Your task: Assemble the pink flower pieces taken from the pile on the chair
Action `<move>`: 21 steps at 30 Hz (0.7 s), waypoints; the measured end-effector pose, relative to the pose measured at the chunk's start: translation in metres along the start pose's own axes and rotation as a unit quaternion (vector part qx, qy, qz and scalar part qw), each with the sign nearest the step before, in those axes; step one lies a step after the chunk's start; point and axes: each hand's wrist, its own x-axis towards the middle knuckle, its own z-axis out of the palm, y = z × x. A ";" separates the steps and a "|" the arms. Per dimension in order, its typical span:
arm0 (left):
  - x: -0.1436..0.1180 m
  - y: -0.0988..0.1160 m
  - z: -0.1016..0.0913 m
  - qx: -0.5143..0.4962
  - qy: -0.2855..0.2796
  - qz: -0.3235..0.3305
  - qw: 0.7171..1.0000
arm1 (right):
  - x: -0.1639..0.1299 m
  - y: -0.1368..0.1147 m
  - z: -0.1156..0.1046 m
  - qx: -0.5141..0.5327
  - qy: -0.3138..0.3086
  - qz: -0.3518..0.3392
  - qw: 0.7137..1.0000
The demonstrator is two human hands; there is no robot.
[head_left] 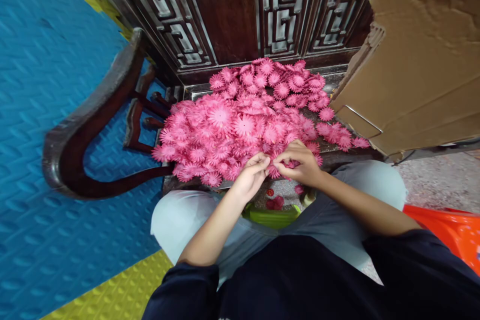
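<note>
Head view shows both hands pinching one small pink flower (pixel 273 170) at the front edge of the chair seat (pixel 339 156). Left hand (pixel 250 176) has its fingers curled shut on it, and right hand (pixel 300 162) grips it too. A big pile of pink flowers (pixel 247 120) covers the seat. Cardboard (pixel 423 60) leans by the right edge. Blue floor mats (pixel 41 110) lie left.

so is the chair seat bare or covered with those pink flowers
Mostly covered: pink flowers are heaped across the chair seat.
</note>
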 end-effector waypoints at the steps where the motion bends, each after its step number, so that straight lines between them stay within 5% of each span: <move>1: 0.000 0.000 0.001 -0.008 -0.006 -0.016 1.000 | 0.000 -0.001 0.000 0.005 0.000 -0.005 1.000; 8: -0.006 0.012 0.000 -0.024 -0.019 -0.028 0.999 | 0.001 -0.003 -0.004 0.022 0.023 -0.032 0.999; 14: -0.015 0.028 -0.006 0.031 0.038 0.109 0.993 | 0.006 -0.002 -0.016 0.047 0.082 0.095 0.991; 21: -0.013 0.031 -0.007 0.063 0.124 0.218 0.966 | 0.004 -0.007 -0.014 0.061 0.082 0.078 0.992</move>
